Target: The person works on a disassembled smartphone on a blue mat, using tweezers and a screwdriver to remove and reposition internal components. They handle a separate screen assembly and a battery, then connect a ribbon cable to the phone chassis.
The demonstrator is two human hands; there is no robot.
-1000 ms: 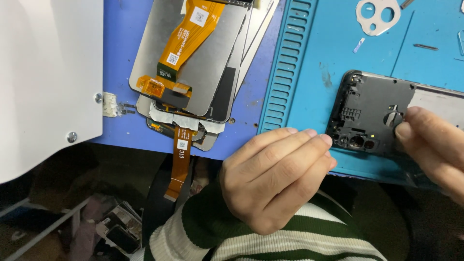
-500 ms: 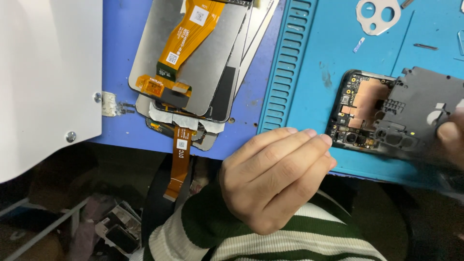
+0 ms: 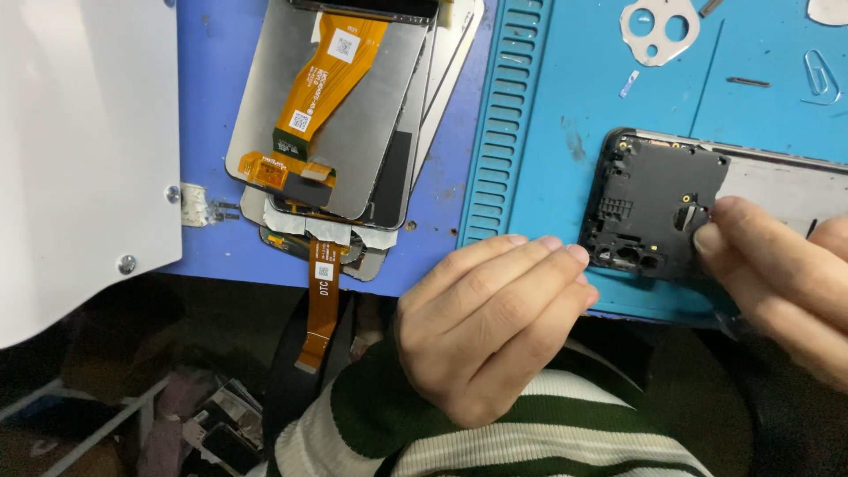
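An opened phone [image 3: 777,181] lies back side up on a blue work mat [image 3: 574,88], with a black cover plate [image 3: 654,194] lying flat over its camera end. My right hand [image 3: 777,274] comes in from the right, its fingertips closed on the plate's right edge. My left hand [image 3: 486,327], in a green and white striped sleeve, rests at the mat's near edge with its fingers straight. Those fingertips touch the phone's near left corner and hold nothing.
A stack of phone screens [image 3: 353,132] with orange flex cables [image 3: 322,71] lies on the blue table to the left, and one cable [image 3: 320,309] hangs over the edge. A white panel [image 3: 79,132] fills the far left. A camera bezel [image 3: 658,31] and a paper clip [image 3: 820,75] lie on the mat.
Half a second ago my right hand held the black cover plate tilted up off the phone, showing the board beneath. Now the plate lies flat again. My left hand has not moved.
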